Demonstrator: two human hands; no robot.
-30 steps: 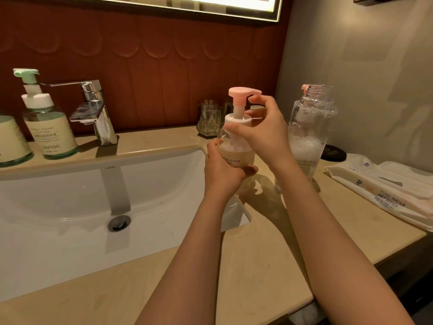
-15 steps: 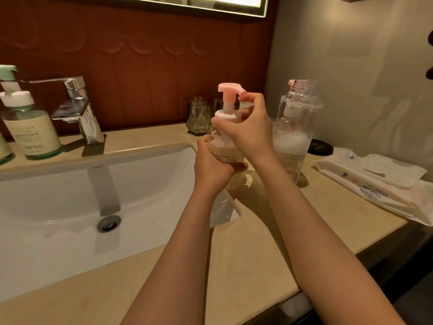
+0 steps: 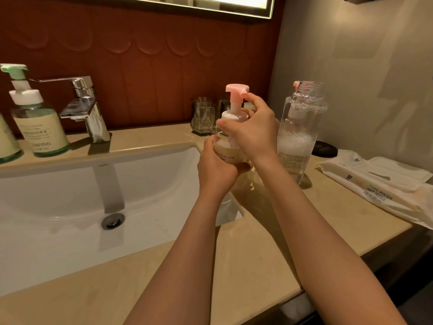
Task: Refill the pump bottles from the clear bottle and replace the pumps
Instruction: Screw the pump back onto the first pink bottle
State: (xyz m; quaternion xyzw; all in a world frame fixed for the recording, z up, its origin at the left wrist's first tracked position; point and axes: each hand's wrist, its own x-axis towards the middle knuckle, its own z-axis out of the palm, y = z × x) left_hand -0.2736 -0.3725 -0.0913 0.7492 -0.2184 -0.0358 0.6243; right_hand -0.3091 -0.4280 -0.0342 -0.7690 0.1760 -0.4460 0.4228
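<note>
A small pump bottle [image 3: 225, 154] with a pink pump head [image 3: 235, 89] is held above the sink's right edge. My left hand [image 3: 216, 168] grips its body from below. My right hand [image 3: 254, 131] curls round the white collar of the pump, one finger up by the pink head. Just to the right the tall clear bottle [image 3: 298, 137] stands uncapped on the counter, foam and liquid inside. A green-pump bottle [image 3: 38, 123] stands at the far left beside the tap, its pump in place.
A white sink [image 3: 70, 207] fills the left, with a chrome tap [image 3: 85, 109] behind it. Glass tumblers [image 3: 203, 118] stand at the back wall. A black cap [image 3: 324, 148] and wet wipe packs [image 3: 379, 186] lie on the beige counter [image 3: 257, 254] at right.
My right hand has shifted its hold around the pump collar, and the pink head now points in a different direction. The bottle stays in my left hand.
</note>
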